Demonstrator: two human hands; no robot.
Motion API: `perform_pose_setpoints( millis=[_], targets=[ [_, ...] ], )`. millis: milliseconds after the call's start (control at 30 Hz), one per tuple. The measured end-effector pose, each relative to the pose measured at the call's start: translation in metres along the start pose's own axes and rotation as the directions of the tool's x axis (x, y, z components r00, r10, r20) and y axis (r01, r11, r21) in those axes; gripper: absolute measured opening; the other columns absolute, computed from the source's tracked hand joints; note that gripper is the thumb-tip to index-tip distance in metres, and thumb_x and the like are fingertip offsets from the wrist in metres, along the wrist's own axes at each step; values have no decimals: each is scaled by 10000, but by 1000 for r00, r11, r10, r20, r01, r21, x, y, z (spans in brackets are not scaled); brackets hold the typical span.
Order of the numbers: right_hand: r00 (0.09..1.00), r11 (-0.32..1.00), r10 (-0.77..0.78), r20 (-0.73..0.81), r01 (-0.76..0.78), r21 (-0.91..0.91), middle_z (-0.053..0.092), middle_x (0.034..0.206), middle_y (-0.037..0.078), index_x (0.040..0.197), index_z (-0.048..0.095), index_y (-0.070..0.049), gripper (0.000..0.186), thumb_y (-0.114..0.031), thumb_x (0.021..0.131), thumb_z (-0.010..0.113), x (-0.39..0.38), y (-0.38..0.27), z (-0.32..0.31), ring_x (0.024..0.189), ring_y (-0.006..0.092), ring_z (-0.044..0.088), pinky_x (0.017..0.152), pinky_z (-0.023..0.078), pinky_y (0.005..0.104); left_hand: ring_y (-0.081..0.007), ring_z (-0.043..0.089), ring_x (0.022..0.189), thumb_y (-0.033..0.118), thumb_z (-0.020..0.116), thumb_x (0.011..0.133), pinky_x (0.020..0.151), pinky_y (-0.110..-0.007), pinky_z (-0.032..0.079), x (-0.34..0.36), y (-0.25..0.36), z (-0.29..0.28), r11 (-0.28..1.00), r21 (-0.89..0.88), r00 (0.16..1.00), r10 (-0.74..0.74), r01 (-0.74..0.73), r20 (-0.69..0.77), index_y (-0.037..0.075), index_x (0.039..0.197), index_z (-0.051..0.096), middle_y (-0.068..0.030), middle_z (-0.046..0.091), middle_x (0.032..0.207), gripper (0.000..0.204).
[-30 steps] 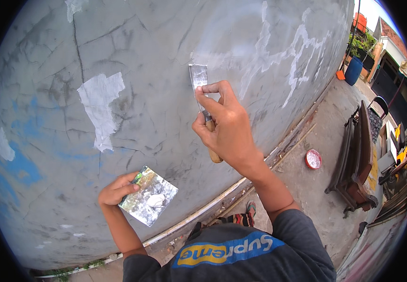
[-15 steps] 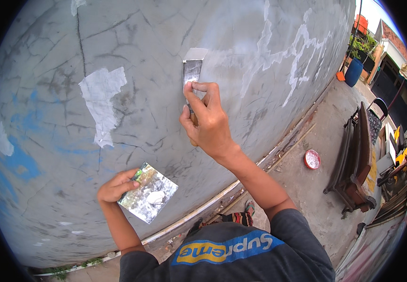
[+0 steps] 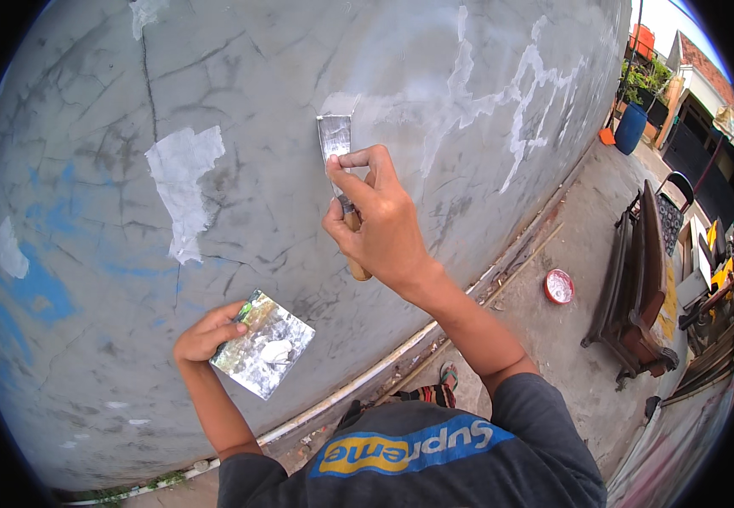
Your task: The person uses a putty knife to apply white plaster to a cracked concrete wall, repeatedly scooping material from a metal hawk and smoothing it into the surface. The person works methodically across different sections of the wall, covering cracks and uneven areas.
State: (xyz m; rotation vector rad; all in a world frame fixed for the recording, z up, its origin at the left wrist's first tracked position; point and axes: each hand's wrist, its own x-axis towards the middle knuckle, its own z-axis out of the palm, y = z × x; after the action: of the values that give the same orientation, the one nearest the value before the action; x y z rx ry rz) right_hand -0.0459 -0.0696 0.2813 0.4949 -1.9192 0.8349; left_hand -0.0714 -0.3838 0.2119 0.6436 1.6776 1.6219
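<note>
1. My right hand [image 3: 384, 224] is gripping the scraper [image 3: 335, 135]; its wooden handle [image 3: 357, 267] is showing more than half a second ago, so I'm probably re-angling between strokes.
2. Its smeared metal blade is sitting just below a pale smear [image 3: 338, 104] on the cracked grey wall [image 3: 257, 169].
3. My left hand [image 3: 206, 334] is clasping a flat, blotchy plate [image 3: 252, 369] carrying soft white paste [image 3: 277, 352].

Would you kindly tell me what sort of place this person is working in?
It looks like an outdoor yard or alley, probably beside a house: there is a long, cracked grey wall, a blue barrel standing on the ground, and a reddish roof under open sky.
</note>
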Motion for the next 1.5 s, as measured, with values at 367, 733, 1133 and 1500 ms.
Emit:
perform_pose_setpoints(
  millis=[367,733,1133,1500],
  targets=[
    [994,998,68,-80,-67,12,604,1039,79,1086,694,34,369,45,717,677,19,2,-21,555,93,527,495,475,237,-110,594,1003,174,568,955,868,-266,478,-6,-1,1,999,-37,1000,-19,20,13,-81,1335,482,-90,639,1138,466],
    [991,995,-100,-88,101,12,567,1118,75,1161,671,5,463,69,703,705,16,-3,-16,579,117,509,513,477,266,-115,588,1016,154,567,961,886,-268,470,-13,-5,-2,999,-32,1000,-10,10,12,-91,1324,485,-93,637,1143,446],
    [985,984,-169,31,170,-45,541,1122,100,1214,612,37,518,105,704,668,-30,25,3,591,163,563,506,476,311,-111,596,1002,159,557,967,879,-266,479,-6,-5,-3,1000,-21,1000,-3,4,30,-85,1355,464,-102,642,1152,467],
    [993,999,-11,117,17,-48,572,1064,68,1121,685,-9,438,80,692,684,-12,5,-6,614,143,509,542,463,289,-109,590,1009,176,573,957,879,-268,475,-4,-6,-4,1000,-7,999,-9,9,32,-88,1354,464,-97,639,1147,488]
  ],
)
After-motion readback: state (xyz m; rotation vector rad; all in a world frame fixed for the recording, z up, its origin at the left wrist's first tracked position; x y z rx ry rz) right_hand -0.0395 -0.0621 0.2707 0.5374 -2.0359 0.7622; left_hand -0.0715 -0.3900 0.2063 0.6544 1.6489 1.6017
